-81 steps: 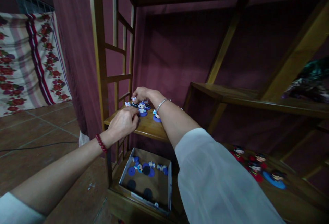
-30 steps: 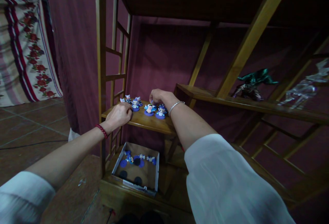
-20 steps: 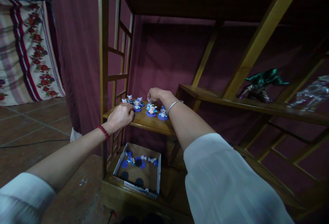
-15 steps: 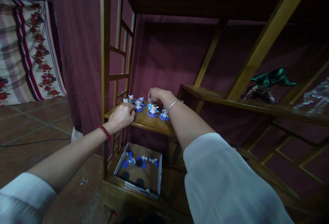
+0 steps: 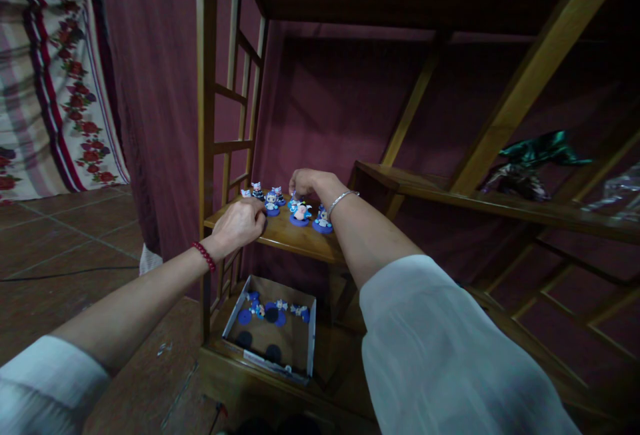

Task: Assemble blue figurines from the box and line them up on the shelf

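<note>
Small cartoon figurines on round blue bases stand grouped on a wooden shelf (image 5: 280,236). My left hand (image 5: 239,223) rests at the shelf's front left, its fingers curled under; whatever they may hold is hidden. Right beside its knuckles is a white-and-blue figurine (image 5: 271,203). My right hand (image 5: 306,183) reaches over the back of the group, fingers bent down and closed at a blue-and-white figurine (image 5: 293,203) partly hidden by others. In front of it stand a pink-and-blue figurine (image 5: 300,213) and, by my right wrist, another figurine (image 5: 323,220).
Below, an open cardboard box (image 5: 311,342) holds several more figurines and round bases. A lattice side panel (image 5: 233,147) bounds the shelf on the left. To the right, a higher shelf (image 5: 425,188) carries a shiny green ornament (image 5: 545,150) and something wrapped in clear plastic.
The view has shifted slightly. Both hands keep nearly the same places at the shelf, and the figurines show no clear movement.
</note>
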A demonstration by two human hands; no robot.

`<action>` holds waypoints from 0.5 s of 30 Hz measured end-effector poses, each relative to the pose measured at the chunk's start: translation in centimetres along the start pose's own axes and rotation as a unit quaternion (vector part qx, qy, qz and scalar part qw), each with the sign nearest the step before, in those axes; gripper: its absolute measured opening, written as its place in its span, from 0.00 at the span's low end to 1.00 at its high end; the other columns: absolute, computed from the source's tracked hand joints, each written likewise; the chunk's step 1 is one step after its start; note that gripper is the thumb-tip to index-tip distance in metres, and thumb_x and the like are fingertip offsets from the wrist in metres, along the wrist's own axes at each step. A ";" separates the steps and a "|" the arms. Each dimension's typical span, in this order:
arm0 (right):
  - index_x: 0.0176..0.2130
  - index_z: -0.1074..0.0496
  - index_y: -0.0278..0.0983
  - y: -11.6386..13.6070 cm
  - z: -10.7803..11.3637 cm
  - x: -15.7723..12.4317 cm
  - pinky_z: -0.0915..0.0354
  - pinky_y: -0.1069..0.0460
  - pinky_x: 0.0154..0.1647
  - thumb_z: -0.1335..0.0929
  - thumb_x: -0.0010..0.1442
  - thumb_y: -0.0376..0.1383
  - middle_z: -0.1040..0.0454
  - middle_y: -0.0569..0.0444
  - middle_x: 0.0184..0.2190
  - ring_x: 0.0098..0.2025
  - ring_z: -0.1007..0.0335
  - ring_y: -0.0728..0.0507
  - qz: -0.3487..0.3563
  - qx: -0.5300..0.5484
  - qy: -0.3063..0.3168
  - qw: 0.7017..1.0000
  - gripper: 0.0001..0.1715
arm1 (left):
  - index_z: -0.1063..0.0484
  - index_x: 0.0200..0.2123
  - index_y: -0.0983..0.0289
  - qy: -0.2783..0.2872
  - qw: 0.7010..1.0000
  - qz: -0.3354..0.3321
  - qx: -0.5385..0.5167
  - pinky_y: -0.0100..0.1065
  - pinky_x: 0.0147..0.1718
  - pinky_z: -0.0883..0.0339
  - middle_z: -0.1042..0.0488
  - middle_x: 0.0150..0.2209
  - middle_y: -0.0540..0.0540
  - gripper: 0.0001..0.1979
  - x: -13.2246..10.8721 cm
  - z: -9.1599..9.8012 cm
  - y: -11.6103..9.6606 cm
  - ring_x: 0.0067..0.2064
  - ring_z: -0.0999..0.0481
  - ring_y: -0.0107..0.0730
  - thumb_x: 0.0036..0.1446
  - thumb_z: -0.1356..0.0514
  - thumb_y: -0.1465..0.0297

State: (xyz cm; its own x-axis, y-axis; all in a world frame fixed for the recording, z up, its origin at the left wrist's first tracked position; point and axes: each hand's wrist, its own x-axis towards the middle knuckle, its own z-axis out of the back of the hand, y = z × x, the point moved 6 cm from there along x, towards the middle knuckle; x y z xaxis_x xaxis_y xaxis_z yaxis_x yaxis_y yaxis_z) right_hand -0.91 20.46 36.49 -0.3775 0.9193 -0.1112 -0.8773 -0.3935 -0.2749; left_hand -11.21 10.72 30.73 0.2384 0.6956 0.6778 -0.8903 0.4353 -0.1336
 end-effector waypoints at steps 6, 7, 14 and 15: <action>0.44 0.28 0.31 0.1 0.0 0.1 0.36 0.56 0.36 0.30 0.46 0.28 0.25 0.48 0.42 0.41 0.30 0.43 0.007 -0.015 0.004 1.000 0.22 | 0.27 0.33 0.64 0.001 1.000 0.005 0.000 0.33 0.47 0.36 0.25 0.38 0.55 0.14 0.0 -0.1 0.1 0.43 0.27 0.35 0.52 0.53 0.74; 0.44 0.28 0.31 0.1 0.0 0.1 0.36 0.56 0.36 0.30 0.46 0.28 0.25 0.48 0.42 0.41 0.30 0.43 0.006 -0.018 0.004 1.000 0.23 | 0.27 0.34 0.64 0.001 1.000 0.005 0.000 0.33 0.47 0.36 0.25 0.38 0.55 0.14 0.0 -0.1 0.1 0.43 0.27 0.35 0.52 0.53 0.74; 0.46 0.29 0.34 -0.4 0.1 0.0 0.37 0.57 0.38 0.29 0.46 0.30 0.26 0.51 0.44 0.43 0.30 0.44 0.005 0.000 -0.007 1.000 0.25 | 0.27 0.35 0.64 0.005 1.000 0.009 0.012 0.34 0.45 0.35 0.25 0.39 0.56 0.15 -0.1 -0.3 0.3 0.42 0.27 0.36 0.52 0.53 0.73; 0.47 0.29 0.35 -0.6 0.3 -0.1 0.37 0.57 0.39 0.29 0.46 0.31 0.26 0.51 0.44 0.43 0.31 0.45 0.005 0.003 -0.012 1.000 0.26 | 0.27 0.35 0.64 0.006 1.000 0.010 0.013 0.34 0.46 0.36 0.25 0.39 0.56 0.15 -0.1 -0.4 0.4 0.42 0.27 0.36 0.52 0.53 0.73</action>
State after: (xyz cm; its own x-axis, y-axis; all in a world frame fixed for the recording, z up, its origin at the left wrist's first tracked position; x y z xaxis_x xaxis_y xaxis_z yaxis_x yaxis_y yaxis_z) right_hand -0.45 20.60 36.92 -0.3932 0.9150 -0.0902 -0.8754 -0.4025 -0.2675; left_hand -11.41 11.07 30.35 0.2242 0.7106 0.6669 -0.9047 0.4061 -0.1285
